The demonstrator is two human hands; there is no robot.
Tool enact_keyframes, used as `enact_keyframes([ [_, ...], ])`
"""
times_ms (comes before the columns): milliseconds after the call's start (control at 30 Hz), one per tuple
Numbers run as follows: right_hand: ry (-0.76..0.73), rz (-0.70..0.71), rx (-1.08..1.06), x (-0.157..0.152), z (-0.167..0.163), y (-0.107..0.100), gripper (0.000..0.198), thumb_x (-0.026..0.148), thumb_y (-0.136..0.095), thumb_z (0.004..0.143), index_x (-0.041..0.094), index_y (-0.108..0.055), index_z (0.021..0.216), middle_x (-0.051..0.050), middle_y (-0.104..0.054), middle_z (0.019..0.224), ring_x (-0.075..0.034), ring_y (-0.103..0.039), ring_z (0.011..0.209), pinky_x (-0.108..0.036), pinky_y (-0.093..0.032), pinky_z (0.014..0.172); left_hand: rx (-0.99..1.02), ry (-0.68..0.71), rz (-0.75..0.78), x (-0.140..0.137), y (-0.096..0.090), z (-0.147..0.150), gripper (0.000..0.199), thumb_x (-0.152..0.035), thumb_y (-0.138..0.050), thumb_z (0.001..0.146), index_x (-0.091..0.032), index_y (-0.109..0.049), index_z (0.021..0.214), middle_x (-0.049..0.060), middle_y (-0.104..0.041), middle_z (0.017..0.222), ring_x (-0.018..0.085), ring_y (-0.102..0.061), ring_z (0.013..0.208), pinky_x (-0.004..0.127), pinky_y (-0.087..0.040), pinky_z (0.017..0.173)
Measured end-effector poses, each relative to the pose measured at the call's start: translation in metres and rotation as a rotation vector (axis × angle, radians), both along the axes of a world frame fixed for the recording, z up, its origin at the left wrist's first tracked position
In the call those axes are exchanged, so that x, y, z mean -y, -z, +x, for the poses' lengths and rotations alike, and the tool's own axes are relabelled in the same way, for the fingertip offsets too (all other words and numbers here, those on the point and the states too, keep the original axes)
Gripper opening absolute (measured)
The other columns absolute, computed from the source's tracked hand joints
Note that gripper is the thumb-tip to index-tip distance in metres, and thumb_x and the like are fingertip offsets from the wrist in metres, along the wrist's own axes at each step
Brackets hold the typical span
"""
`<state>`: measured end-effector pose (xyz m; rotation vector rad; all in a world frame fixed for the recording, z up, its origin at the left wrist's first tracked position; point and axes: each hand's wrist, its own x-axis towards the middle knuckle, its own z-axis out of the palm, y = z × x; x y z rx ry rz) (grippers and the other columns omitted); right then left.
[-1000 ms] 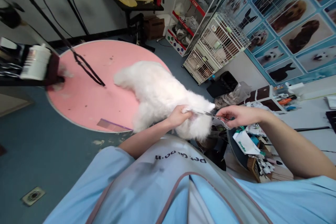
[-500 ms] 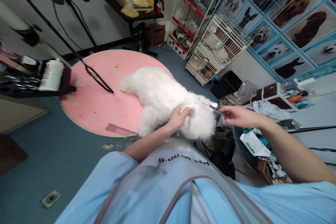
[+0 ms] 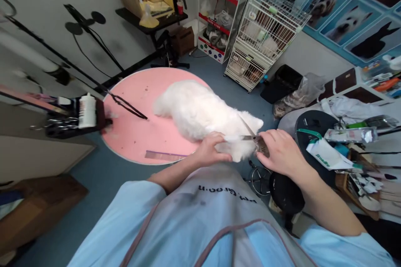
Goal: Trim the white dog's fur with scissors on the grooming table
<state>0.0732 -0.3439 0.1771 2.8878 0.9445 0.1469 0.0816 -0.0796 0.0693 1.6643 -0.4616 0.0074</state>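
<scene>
I see one white fluffy dog (image 3: 200, 108) in the middle of the frame, on one round pink grooming table (image 3: 125, 146), its head toward the right. Two hands are at it. The left hand (image 3: 216, 149) lies against the fur of the head, thumb and fingers apart; I cannot tell whether it grips. The right hand (image 3: 280, 150), just right of centre, is closed around the handles of one pair of grooming scissors (image 3: 254, 138), whose two blades stand spread over the head.

On the table I count one comb (image 3: 164, 155), below left of centre, and above it one black loop leash (image 3: 130, 106). One white bottle (image 3: 87, 110) stands in a dark tool holder (image 3: 75, 127) at middle left. Two wire cages (image 3: 263, 25) are stacked at upper right.

Half a second ago the left thumb and fingers were pinched together at the head; now they are spread. The right hand has turned its back upward, and the blades, then mostly hidden near the ear, show clearly. The comb lies where it did on the table.
</scene>
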Motion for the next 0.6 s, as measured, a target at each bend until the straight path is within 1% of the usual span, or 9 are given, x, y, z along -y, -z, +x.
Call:
enact_keyframes([
  [67,-0.029,-0.04,0.058,-0.02,-0.001,-0.004,0.033,0.033,-0.061,0.083,0.011,-0.065,0.108,-0.015,-0.063,0.095,-0.03,-0.055,0.088,-0.043,-0.041,0.088,-0.127,0.027,-0.001,-0.008,-0.015,-0.002,0.029,-0.044,-0.08,0.072,-0.016,-0.073,0.075,0.007,-0.071,0.082,0.02,-0.066,0.08,0.03,-0.05,0.074],
  [133,-0.053,-0.077,0.097,-0.038,-0.001,-0.011,0.029,0.032,-0.061,0.084,0.012,-0.066,0.104,-0.014,-0.062,0.092,-0.029,-0.052,0.084,-0.043,-0.039,0.087,-0.226,0.003,-0.017,-0.017,-0.027,-0.001,0.026,-0.038,-0.07,0.078,-0.015,-0.065,0.067,0.003,-0.064,0.071,0.014,-0.058,0.067,0.026,-0.044,0.063],
  [200,-0.07,-0.107,0.126,-0.053,-0.003,-0.018,0.028,0.032,-0.062,0.084,0.013,-0.066,0.103,-0.013,-0.061,0.09,-0.028,-0.05,0.083,-0.043,-0.037,0.088,-0.232,-0.022,-0.002,-0.025,-0.035,-0.001,0.028,-0.036,-0.064,0.081,-0.015,-0.059,0.063,0.001,-0.059,0.065,0.011,-0.052,0.061,0.024,-0.04,0.059],
  [267,-0.069,-0.122,0.148,-0.064,-0.007,-0.023,0.029,0.031,-0.062,0.084,0.012,-0.066,0.105,-0.013,-0.061,0.09,-0.028,-0.049,0.083,-0.043,-0.036,0.088,-0.138,-0.065,0.027,-0.031,-0.039,-0.003,0.03,-0.035,-0.06,0.084,-0.016,-0.056,0.061,0.0,-0.056,0.063,0.011,-0.05,0.061,0.024,-0.04,0.06],
  [367,-0.049,-0.118,0.169,-0.075,-0.019,-0.028,0.031,0.031,-0.062,0.085,0.011,-0.065,0.109,-0.014,-0.061,0.092,-0.029,-0.049,0.086,-0.044,-0.036,0.089,0.052,-0.168,0.017,-0.034,-0.041,-0.009,0.031,-0.031,-0.055,0.089,-0.017,-0.056,0.062,0.002,-0.059,0.066,0.012,-0.054,0.066,0.025,-0.043,0.066],
  [433,-0.043,-0.109,0.173,-0.079,-0.029,-0.028,0.032,0.031,-0.062,0.085,0.011,-0.065,0.11,-0.014,-0.061,0.092,-0.029,-0.05,0.087,-0.045,-0.036,0.092,0.118,-0.225,-0.013,-0.035,-0.041,-0.014,0.028,-0.029,-0.054,0.089,-0.017,-0.058,0.064,0.003,-0.062,0.07,0.013,-0.057,0.07,0.026,-0.044,0.069],
  [533,-0.047,-0.089,0.129,-0.08,-0.044,-0.016,0.03,0.032,-0.065,0.082,0.013,-0.066,0.105,-0.012,-0.061,0.091,-0.029,-0.052,0.088,-0.047,-0.037,0.099,0.067,-0.314,-0.014,-0.046,-0.033,-0.019,0.031,-0.03,-0.051,0.089,-0.018,-0.053,0.061,0.002,-0.056,0.066,0.013,-0.053,0.066,0.026,-0.041,0.065],
  [567,-0.056,-0.072,0.098,-0.076,-0.049,-0.007,0.03,0.032,-0.067,0.081,0.014,-0.065,0.105,-0.012,-0.062,0.092,-0.029,-0.053,0.089,-0.048,-0.037,0.102,0.012,-0.315,0.011,-0.052,-0.026,-0.019,0.032,-0.03,-0.049,0.088,-0.018,-0.049,0.058,0.001,-0.052,0.062,0.012,-0.05,0.063,0.026,-0.039,0.062],
  [600,-0.07,-0.043,0.064,-0.07,-0.052,0.004,0.03,0.032,-0.068,0.08,0.014,-0.065,0.105,-0.012,-0.062,0.094,-0.029,-0.055,0.09,-0.049,-0.038,0.104,-0.057,-0.271,0.053,-0.059,-0.016,-0.019,0.033,-0.03,-0.048,0.086,-0.018,-0.046,0.056,0.0,-0.048,0.058,0.012,-0.047,0.06,0.026,-0.036,0.06],
])
